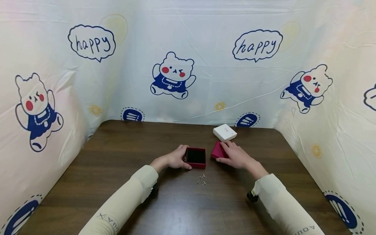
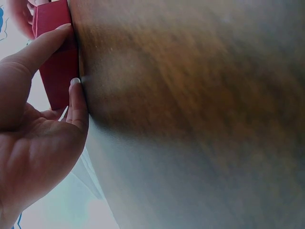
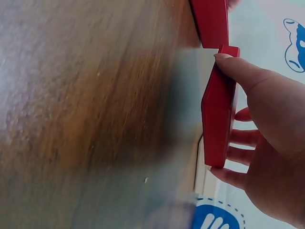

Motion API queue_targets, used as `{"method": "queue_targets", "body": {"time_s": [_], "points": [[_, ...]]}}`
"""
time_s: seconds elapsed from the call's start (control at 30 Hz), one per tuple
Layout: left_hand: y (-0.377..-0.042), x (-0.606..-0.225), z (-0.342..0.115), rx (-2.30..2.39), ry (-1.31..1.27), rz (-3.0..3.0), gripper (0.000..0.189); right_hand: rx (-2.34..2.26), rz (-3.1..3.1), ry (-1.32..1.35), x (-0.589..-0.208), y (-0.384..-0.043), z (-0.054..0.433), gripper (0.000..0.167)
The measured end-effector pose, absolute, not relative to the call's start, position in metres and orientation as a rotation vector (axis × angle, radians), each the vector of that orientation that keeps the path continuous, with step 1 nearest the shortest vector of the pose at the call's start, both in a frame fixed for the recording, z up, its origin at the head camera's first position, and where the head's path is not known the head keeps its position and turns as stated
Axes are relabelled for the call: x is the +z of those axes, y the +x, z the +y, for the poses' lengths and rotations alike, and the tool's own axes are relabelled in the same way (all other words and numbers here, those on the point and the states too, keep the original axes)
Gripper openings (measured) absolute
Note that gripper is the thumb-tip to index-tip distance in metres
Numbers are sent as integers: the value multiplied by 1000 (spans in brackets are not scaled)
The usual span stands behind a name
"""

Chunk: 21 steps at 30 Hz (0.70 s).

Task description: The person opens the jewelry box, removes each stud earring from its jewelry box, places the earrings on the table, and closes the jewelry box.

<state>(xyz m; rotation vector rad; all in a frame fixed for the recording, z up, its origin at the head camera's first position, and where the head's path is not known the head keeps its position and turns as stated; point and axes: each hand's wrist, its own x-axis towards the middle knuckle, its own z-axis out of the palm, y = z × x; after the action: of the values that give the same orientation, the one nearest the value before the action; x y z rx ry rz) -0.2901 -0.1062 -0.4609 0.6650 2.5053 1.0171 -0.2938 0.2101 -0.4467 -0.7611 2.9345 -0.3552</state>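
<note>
A small square red box point(image 1: 196, 166) with a black lining stands on the table, its top uncovered. My left hand point(image 1: 177, 159) grips its left side, thumb at the front corner; in the left wrist view the fingertips touch the box's red wall point(image 2: 59, 76). To the right of the box, my right hand point(image 1: 237, 156) holds the red lid point(image 1: 216, 150) between thumb and fingers. The right wrist view shows the lid point(image 3: 217, 124) tilted, close to the box. In front of the box lie several tiny silvery metal pieces point(image 1: 204, 183), too small to identify.
A white box point(image 1: 225, 132) lies behind the lid, near the table's back edge. The dark wooden table point(image 1: 132, 140) is bordered at the back and sides by a pale printed curtain point(image 1: 205, 32).
</note>
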Motion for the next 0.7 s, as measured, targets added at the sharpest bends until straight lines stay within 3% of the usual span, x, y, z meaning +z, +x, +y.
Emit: {"method": "queue_targets", "body": {"time_s": [0.7], "points": [[-289, -461, -107, 1014, 665, 2509, 87, -374, 2908, -783, -441, -289, 192, 85]]}}
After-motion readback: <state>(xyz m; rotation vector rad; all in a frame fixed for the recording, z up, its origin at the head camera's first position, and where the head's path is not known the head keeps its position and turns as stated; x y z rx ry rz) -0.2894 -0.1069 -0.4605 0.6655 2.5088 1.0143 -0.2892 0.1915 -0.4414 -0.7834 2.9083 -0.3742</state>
